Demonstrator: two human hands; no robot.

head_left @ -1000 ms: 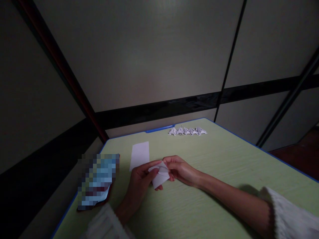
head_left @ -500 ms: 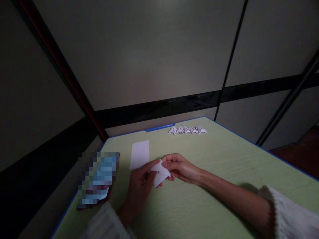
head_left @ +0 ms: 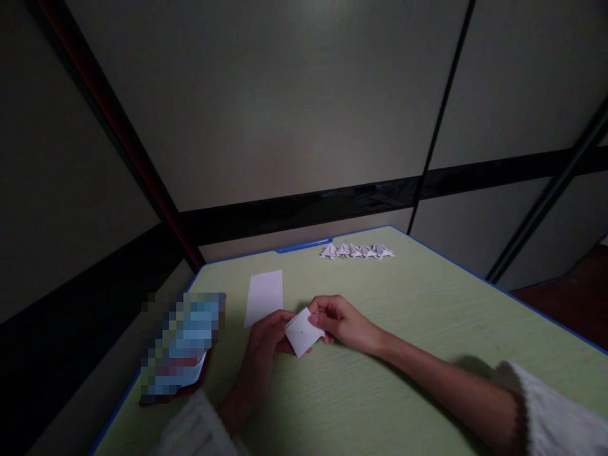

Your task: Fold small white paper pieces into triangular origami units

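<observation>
Folded paper [head_left: 300, 332], loose-flapped a second ago, is now flat, pinched between left hand [head_left: 266, 335] and right hand [head_left: 344, 323], just right of blank sheet [head_left: 264, 296]; that fold looks closed.

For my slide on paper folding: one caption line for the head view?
A folded white paper pinched between the left hand and right hand at a green table.

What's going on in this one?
A person holds a small folded paper between both hands, just above a green table: the left hand pinches its near left side, the right hand its far right edge. A flat white sheet lies beyond the left hand, and a row of folded paper pieces sits at the far edge.
</observation>
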